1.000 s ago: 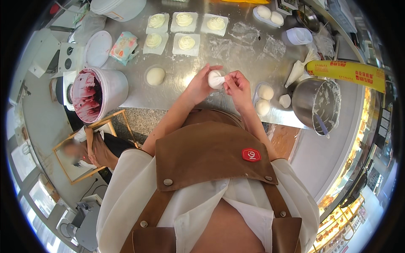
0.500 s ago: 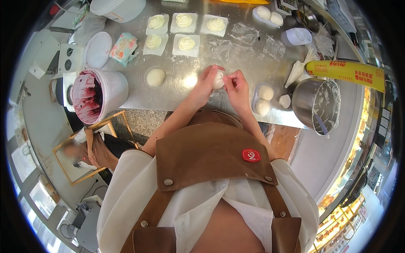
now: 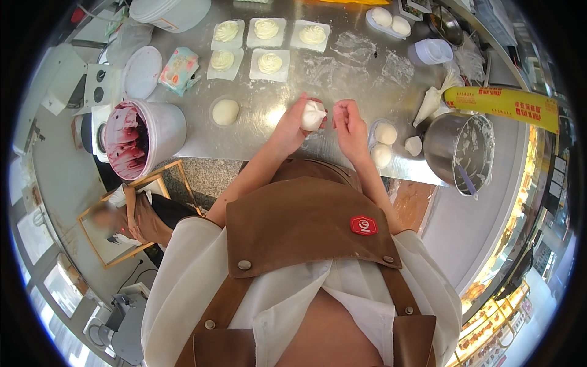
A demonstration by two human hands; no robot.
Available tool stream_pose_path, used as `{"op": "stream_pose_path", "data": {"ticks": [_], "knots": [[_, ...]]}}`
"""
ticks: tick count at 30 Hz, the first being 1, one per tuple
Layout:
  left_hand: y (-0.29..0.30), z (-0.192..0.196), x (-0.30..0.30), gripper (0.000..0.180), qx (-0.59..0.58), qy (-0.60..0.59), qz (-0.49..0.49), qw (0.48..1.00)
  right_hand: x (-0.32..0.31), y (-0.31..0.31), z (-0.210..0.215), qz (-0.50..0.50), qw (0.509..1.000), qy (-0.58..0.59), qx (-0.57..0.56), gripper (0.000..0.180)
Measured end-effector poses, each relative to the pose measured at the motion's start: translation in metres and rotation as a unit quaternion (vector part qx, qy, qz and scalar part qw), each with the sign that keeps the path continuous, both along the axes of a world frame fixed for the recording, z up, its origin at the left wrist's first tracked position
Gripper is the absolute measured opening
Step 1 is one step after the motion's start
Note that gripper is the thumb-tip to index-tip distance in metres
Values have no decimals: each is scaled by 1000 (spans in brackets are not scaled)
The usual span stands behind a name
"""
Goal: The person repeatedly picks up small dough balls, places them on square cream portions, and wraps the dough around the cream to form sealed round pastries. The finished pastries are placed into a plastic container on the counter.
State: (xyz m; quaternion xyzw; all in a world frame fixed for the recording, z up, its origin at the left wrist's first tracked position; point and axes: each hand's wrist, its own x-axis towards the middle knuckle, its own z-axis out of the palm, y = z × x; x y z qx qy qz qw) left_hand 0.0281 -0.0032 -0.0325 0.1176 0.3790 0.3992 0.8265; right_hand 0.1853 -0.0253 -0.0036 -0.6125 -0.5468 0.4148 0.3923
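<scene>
A white dough ball (image 3: 313, 115) with a gathered, twisted top rests in my left hand (image 3: 292, 127), whose fingers wrap round it above the steel table (image 3: 257, 139). Just to the right, a small gap away from the ball, is my right hand (image 3: 350, 131). Its fingers are curled in and closed, and I see nothing in them. Left of my hands, a smooth round dough ball (image 3: 225, 112) sits on the metal. By my right wrist, a clear tray holds two dough balls (image 3: 384, 133).
Cream swirls (image 3: 269, 62) on square papers stand farther back. At left is a white bucket (image 3: 168, 129) with dark red filling. To the right lie a piping bag (image 3: 430, 101), a yellow wrap roll (image 3: 501, 105) and a steel bowl (image 3: 441, 150). Another person (image 3: 140, 214) is at lower left.
My right hand has let go of the dough ball's pinched top and moved slightly right. The ball stays in my left hand, its gathered top now showing.
</scene>
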Motion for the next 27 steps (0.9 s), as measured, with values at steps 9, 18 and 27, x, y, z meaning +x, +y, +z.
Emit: {"op": "stream_pose_path", "data": {"ticks": [9,18,27], "knots": [[1,2,1,42,-80,-18,-56,995,6,17,22,241,908,-283,191,15],[-2,9,-1,42,-73,-51,-62,994,-5,8,19,173,951,-176,188,13],[-1,7,-4,39,-62,-42,-99,992,0,5,13,154,958,-229,82,15]]}}
